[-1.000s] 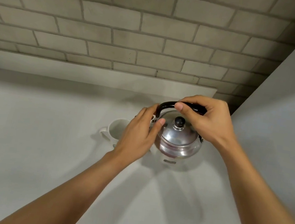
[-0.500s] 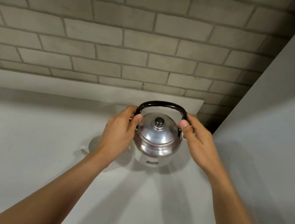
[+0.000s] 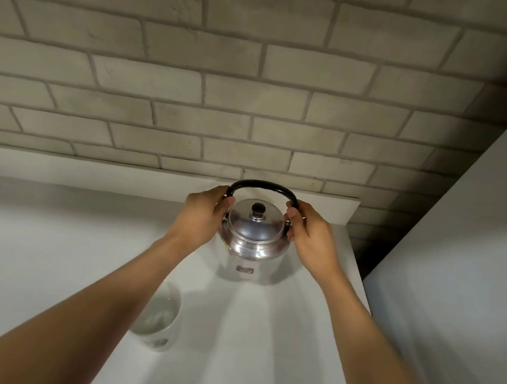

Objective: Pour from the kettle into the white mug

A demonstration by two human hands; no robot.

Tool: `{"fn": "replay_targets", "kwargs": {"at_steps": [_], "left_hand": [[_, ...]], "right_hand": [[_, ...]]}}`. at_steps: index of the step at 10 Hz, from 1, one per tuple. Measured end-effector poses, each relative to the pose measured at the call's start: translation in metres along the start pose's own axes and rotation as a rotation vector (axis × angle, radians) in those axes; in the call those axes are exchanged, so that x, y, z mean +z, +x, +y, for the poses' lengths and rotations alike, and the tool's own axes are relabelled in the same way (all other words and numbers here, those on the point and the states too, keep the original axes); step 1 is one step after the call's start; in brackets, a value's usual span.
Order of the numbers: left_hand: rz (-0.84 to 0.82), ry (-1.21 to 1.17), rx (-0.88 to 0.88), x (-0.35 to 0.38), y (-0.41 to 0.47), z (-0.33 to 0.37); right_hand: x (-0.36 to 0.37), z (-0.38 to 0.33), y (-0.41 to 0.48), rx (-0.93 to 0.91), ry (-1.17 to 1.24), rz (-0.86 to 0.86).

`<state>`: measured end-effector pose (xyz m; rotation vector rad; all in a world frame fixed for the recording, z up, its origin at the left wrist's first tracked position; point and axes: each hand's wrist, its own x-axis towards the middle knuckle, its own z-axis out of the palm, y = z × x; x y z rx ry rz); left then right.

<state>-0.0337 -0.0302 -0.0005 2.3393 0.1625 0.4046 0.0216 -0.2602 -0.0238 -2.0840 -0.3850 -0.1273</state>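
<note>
Both hands, left hand (image 3: 201, 217) and right hand (image 3: 312, 237), clamped on the kettle (image 3: 254, 237) sides, full-looking mug (image 3: 159, 318) under the left forearm, probably easy to knock and spill

The light is soft, dim and greyish, apparently from overhead. Bright glints sit on the kettle (image 3: 254, 231), on its shoulder and lid. Pale shadow streaks fan across the counter (image 3: 40, 259) from the kettle toward the camera. The brick wall (image 3: 195, 86) behind the kettle bows at the edges, and its right corner falls dark.
</note>
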Motion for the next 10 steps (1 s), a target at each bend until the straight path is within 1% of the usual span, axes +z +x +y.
{"fn": "replay_targets", "kwargs": {"at_steps": [2,5,6,8,9,10], "left_hand": [[-0.113,0.0,-0.029,0.017,0.032,-0.025],[-0.196,-0.046,-0.035,0.024,0.057,-0.057],[-0.18,-0.053,-0.044,0.031,0.063,-0.063],[-0.185,-0.153,-0.067,0.031,0.064,-0.054],[-0.2,-0.189,-0.117,0.029,0.064,-0.056],[-0.105,-0.143,-0.119,0.025,0.065,-0.055]], "right_hand": [[0.019,0.025,0.033,0.023,0.022,-0.039],[0.042,0.047,0.056,0.069,0.057,-0.094],[0.043,0.049,0.063,0.087,0.033,-0.107],[0.034,0.039,0.059,0.127,-0.016,-0.09],[0.032,0.035,0.057,0.149,-0.029,-0.128],[0.029,0.036,0.055,0.162,-0.053,-0.136]]}}
